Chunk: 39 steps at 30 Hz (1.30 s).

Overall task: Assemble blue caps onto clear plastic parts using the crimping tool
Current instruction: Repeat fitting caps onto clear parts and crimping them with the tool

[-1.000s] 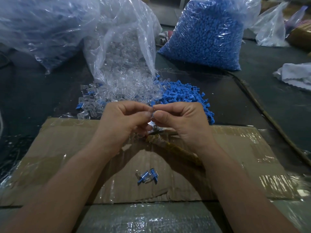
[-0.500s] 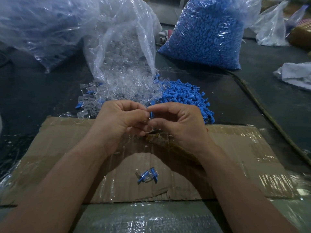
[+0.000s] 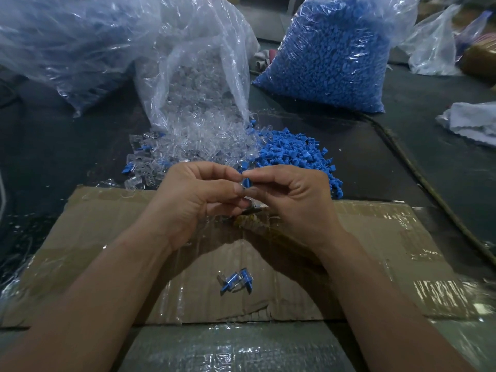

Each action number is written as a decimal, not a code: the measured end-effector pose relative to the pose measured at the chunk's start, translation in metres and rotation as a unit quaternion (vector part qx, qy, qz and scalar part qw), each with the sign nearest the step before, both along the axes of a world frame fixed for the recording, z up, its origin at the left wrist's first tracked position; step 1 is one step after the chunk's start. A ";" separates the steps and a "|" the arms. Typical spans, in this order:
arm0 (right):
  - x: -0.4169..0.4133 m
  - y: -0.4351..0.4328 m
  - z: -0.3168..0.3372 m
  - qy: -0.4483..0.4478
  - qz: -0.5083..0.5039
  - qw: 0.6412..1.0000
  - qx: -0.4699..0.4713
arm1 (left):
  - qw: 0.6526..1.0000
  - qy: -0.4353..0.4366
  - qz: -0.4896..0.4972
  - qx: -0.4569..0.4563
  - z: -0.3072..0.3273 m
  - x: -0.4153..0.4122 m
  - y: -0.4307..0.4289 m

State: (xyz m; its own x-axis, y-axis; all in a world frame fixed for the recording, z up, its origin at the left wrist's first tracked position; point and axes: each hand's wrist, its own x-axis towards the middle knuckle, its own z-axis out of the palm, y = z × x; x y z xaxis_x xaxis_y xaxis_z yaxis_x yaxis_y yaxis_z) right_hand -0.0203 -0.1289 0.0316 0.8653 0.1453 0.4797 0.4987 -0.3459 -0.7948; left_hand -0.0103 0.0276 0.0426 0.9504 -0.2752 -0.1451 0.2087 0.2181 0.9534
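Both hands meet over the far edge of the cardboard [image 3: 107, 251]. The right hand [image 3: 292, 200] pinches a blue cap [image 3: 246, 182] between thumb and forefinger, and the left hand [image 3: 198, 200] closes its thumb and forefinger on the cap's other side. A clear part is probably in that left pinch, but the fingers hide it. The tool [image 3: 253, 210] shows only as a metal tip and a wrapped handle below the right hand, and whether any finger holds it cannot be told.

The main risk is a crooked start: with so small a piece, uneven pressure from the two pinches could seat the cap tilted, and crimping it then would likely jam or crack the clear plastic. The cap could also slip and drop among the loose caps [image 3: 295, 154], or beside the finished pieces [image 3: 236, 281]. Reaching for the tool one-handed may loosen the fit
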 end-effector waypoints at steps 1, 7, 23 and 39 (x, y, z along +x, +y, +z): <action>0.000 0.000 0.000 -0.002 0.000 1.000 0.000 | 1.000 -0.002 0.002 0.005 0.000 0.000 0.000; -0.001 0.001 -0.001 -0.013 0.015 1.000 -0.024 | 0.999 -0.014 0.015 0.041 0.000 -0.001 -0.002; 0.002 -0.035 0.019 0.280 0.020 0.852 -0.442 | 0.998 0.000 0.068 -0.007 -0.001 0.005 0.004; 0.004 -0.017 0.011 0.181 -0.065 0.858 -0.477 | 0.995 -0.028 0.091 -0.043 -0.006 0.011 0.009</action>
State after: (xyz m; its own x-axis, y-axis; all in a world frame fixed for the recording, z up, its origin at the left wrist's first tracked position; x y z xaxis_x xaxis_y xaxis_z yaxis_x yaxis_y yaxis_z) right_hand -0.0160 -0.1461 0.0422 0.9709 0.2144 -0.1071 0.1882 -0.9587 -0.2130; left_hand 0.0010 0.0367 0.0369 0.9915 -0.1069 -0.0745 0.1059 0.3283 0.9386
